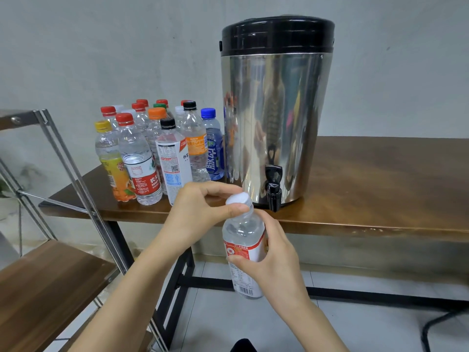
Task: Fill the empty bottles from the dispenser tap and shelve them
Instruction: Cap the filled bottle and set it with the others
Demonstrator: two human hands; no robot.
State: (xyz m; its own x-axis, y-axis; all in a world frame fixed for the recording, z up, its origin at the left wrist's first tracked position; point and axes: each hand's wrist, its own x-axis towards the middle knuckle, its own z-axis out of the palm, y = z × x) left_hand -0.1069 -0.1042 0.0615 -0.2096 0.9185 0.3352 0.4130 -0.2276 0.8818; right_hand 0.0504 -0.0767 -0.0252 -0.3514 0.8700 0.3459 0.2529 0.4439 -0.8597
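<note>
**Q:** What does each hand hold?

**A:** The right hand (pixel 274 260) grips the clear plastic bottle (pixel 241 233), which has a red-and-white label, round its middle. The thumb lies across the front of the label and the fingers curl behind. The left hand (pixel 200 209) reaches in from the left and pinches the white screw cap (pixel 238 199) between thumb and forefinger. The cap sits on the bottle's neck.

**Q:** Where is the bottle relative to the dispenser?

**A:** It is held near upright in the air, in front of the edge of the brown wooden table (pixel 380 189) and off its surface. The cap lies just left of the black tap (pixel 273 191), about level with it and not touching. The tap projects from the foot of the tall stainless-steel dispenser (pixel 276 110), which has a black lid and stands on the table near the front edge. The bottle's fill level cannot be read.

**Q:** What surrounds them?

**A:** Left of the dispenser, on the same table, a close group of capped plastic bottles (pixel 157 153) stands upright. Their caps are red, orange, yellow, black, blue and green. At far left is a metal-framed shelf with wooden boards (pixel 50 283). A black cable (pixel 436 323) lies on the pale tiled floor (pixel 228 321) at lower right.
</note>
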